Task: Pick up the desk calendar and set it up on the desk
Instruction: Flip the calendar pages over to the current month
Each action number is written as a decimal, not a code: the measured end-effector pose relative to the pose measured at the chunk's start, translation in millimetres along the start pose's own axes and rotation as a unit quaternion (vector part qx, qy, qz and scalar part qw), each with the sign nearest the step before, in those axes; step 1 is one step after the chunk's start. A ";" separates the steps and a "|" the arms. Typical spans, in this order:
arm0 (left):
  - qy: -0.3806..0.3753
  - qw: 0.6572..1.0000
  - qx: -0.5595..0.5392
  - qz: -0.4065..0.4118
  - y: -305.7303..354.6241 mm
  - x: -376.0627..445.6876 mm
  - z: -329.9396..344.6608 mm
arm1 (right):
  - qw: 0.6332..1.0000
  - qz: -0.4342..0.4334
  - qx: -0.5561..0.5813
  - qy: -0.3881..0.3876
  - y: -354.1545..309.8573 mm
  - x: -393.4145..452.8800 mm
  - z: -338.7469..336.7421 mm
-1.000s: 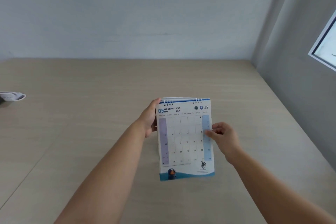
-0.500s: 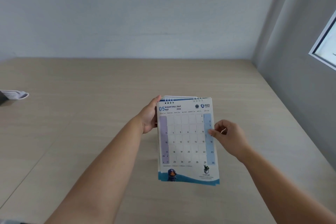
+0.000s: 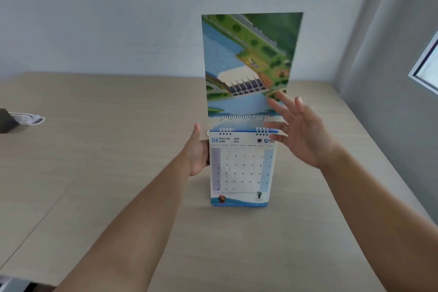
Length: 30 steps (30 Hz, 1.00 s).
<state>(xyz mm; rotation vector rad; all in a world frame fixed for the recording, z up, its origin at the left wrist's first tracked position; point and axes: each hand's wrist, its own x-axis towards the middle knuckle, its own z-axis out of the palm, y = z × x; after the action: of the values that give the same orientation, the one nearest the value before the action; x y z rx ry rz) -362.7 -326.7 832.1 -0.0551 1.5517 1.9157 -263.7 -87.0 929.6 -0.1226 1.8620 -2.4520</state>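
The desk calendar [image 3: 241, 170] stands near upright over the middle of the wooden desk [image 3: 118, 161], showing a June page with a blue spiral-bound top. One page [image 3: 248, 66] is flipped straight up above the rings, its back printed with a green and blue aerial picture of a dam. My left hand [image 3: 196, 152] grips the calendar's left edge near the top. My right hand [image 3: 298, 130] is spread open beside the top right corner, fingertips at the raised page's lower right edge. Whether the calendar's base touches the desk is unclear.
A dark object with a white piece [image 3: 21, 119] lies at the desk's far left edge. A grey wall runs behind the desk and along its right side, with a window frame [image 3: 426, 66] at the right.
The May page has been flipped up over the rings, uncovering June. My right hand let go of the right edge and opened. The calendar stands more upright.
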 end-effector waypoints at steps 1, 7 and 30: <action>0.007 1.000 0.001 0.003 -0.5 -2.4 2.1 | 0.998 0.010 -0.058 0.011 -0.2 7.5 -0.4; 0.005 0.999 0.037 0.003 -1.3 -3.9 -1.9 | 0.909 0.048 -0.404 0.089 32.8 28.4 -16.6; 0.298 0.922 0.225 0.104 98.9 36.6 21.4 | 0.913 0.101 -0.259 0.298 17.3 109.1 -27.8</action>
<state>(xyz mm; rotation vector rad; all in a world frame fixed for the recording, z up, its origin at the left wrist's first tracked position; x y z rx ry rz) -434.0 -298.4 907.5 -0.3074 2.4656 1.7289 -375.0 -75.4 908.5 0.8422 2.5571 -1.9209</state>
